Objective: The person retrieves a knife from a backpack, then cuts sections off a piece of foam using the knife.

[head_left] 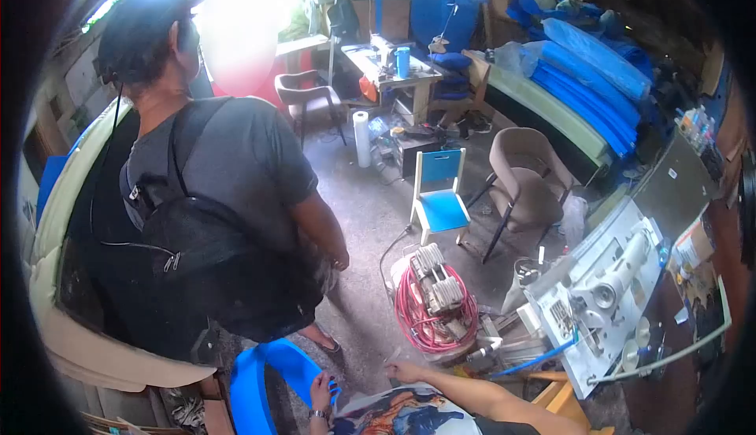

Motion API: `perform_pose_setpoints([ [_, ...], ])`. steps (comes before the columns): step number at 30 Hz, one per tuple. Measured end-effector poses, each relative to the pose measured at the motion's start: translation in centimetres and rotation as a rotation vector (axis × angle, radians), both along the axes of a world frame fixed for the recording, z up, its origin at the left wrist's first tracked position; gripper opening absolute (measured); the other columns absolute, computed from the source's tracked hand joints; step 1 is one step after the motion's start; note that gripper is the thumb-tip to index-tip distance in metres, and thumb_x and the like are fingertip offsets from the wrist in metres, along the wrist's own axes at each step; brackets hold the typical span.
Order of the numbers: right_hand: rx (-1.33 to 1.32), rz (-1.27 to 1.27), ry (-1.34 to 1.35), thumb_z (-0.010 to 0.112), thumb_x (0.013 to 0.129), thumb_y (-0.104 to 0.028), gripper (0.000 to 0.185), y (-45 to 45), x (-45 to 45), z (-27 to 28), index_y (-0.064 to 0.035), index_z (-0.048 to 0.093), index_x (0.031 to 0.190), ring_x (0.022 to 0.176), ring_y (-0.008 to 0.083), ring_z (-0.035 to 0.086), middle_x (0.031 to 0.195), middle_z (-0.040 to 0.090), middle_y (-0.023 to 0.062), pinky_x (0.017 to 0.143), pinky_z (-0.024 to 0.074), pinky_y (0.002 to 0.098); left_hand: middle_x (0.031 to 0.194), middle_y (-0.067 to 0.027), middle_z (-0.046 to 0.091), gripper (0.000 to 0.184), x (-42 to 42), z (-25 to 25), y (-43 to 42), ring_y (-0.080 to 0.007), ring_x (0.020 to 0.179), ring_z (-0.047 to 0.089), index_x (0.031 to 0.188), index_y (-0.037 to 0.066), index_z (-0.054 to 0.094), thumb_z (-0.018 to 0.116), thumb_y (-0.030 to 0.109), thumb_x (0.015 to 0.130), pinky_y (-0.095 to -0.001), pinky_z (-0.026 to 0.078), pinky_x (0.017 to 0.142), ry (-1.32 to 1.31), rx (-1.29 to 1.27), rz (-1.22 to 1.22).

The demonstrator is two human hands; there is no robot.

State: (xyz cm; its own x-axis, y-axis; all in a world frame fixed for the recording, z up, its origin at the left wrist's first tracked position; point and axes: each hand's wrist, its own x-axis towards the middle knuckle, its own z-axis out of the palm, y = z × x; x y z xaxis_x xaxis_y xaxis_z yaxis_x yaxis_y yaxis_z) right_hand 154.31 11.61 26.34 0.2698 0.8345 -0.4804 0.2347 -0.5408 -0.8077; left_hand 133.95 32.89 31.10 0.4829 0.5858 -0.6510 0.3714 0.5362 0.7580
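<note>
At the bottom of the view, my left hand (321, 392), with a watch on its wrist, is closed at the edge of a bright blue curved strip (250, 392) of foam or fabric. The strip bends in a loop to the left of my body. My right hand (403, 370) reaches in from the lower right, its fingers pressed together in front of my printed shirt. Whatever lies between those fingers is too small to name. Beyond it stands an air compressor (438, 289) wrapped in a red hose (409, 317).
A person (228, 151) with a black backpack stands close on the left. A sewing machine (618, 270) sits on a tilted-looking white table (583, 380) at right. A blue-and-white chair (442, 211), a brown armchair (520, 199) and blue rolls (583, 96) are farther back.
</note>
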Motion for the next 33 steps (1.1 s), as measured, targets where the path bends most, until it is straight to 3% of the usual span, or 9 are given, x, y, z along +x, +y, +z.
perform_pose_setpoints([
  [6,0.144,-0.173,0.047,0.059,0.09,-0.042,0.052,11.4,12.0,5.1,-0.0061,0.054,0.128,0.102,0.0293,0.062,0.113,0.064,0.0181,0.088,0.0483,0.0373,0.101,-0.0061,0.066,0.038,7.5,0.6,7.3,-0.0158,0.079,0.063,0.121,0.007,0.055,0.06,0.033,0.093,-0.029,0.049,0.063,0.054,0.026,-0.089],
  [12,-0.068,-0.27,-0.099,0.062,0.089,-0.039,0.05,17.0,23.8,0.0,-0.0053,0.056,0.125,0.103,0.0282,0.064,0.112,0.066,0.0162,0.086,0.0499,0.037,0.103,-0.0044,0.064,0.037,19.9,-3.4,17.9,-0.0131,0.082,0.062,0.124,0.006,0.053,0.058,0.029,0.095,-0.0258,0.048,0.066,-0.05,0.065,-0.334],
  [13,-0.163,-0.319,-0.101,0.063,0.088,-0.037,0.05,16.9,25.1,-1.0,-0.0046,0.056,0.125,0.102,0.0272,0.064,0.111,0.066,0.0158,0.086,0.0504,0.0371,0.104,-0.0045,0.064,0.036,23.3,-2.4,18.9,-0.0126,0.082,0.062,0.123,0.006,0.053,0.058,0.028,0.095,-0.0256,0.048,0.067,-0.091,0.062,-0.356],
  [15,-0.033,-0.427,-0.116,0.064,0.086,-0.041,0.055,17.0,28.1,-5.5,-0.0042,0.055,0.126,0.102,0.0303,0.064,0.11,0.065,0.0195,0.088,0.0489,0.0375,0.106,-0.0048,0.063,0.034,29.9,1.2,21.2,-0.0116,0.084,0.061,0.122,0.005,0.054,0.058,0.026,0.095,-0.0253,0.048,0.07,-0.152,0.05,-0.414],
  [21,-0.149,-0.751,-0.015,0.065,0.085,-0.036,0.052,22.3,36.7,0.9,-0.0036,0.056,0.125,0.101,0.0306,0.064,0.108,0.065,0.0202,0.087,0.0488,0.0368,0.108,-0.0055,0.062,0.038,47.8,3.7,29.3,-0.0121,0.097,0.057,0.128,0.004,0.051,0.059,0.02,0.095,-0.0263,0.048,0.084,-0.406,0.255,-0.766],
  [22,-0.212,-0.727,-0.109,0.067,0.086,-0.032,0.047,23.8,38.8,3.0,-0.0043,0.058,0.123,0.094,0.0245,0.064,0.102,0.067,0.0149,0.083,0.0497,0.0349,0.109,-0.0053,0.062,0.038,50.5,4.5,30.3,-0.0122,0.097,0.057,0.129,0.004,0.051,0.058,0.019,0.095,-0.0265,0.048,0.085,-0.402,0.248,-0.764],
  [27,-0.094,-0.639,-0.185,0.067,0.084,-0.034,0.047,28.8,50.1,-3.1,-0.0066,0.059,0.123,0.098,0.0262,0.064,0.105,0.067,0.0158,0.086,0.0493,0.0364,0.112,-0.006,0.062,0.039,64.0,5.9,36.4,-0.0118,0.098,0.057,0.131,0.005,0.051,0.058,0.016,0.094,-0.0273,0.047,0.087,-0.518,0.154,-0.644],
  [30,-0.207,-0.467,-0.153,0.068,0.085,-0.03,0.043,33.3,59.0,-3.2,-0.0075,0.061,0.12,0.104,0.0252,0.063,0.112,0.066,0.0156,0.088,0.0492,0.0359,0.11,-0.0059,0.063,0.035,72.3,6.5,41.7,-0.0106,0.088,0.061,0.128,0.008,0.053,0.056,0.022,0.096,-0.0259,0.049,0.077,-0.321,0.109,-0.535],
  [33,-0.093,-0.483,-0.048,0.068,0.085,-0.029,0.04,36.7,69.1,-3.1,-0.0067,0.061,0.118,0.102,0.0234,0.063,0.111,0.066,0.0143,0.089,0.0495,0.0351,0.11,-0.0053,0.063,0.034,80.6,8.0,44.7,-0.0104,0.083,0.062,0.126,0.009,0.053,0.054,0.025,0.097,-0.0248,0.049,0.072,-0.211,0.037,-0.406],
])
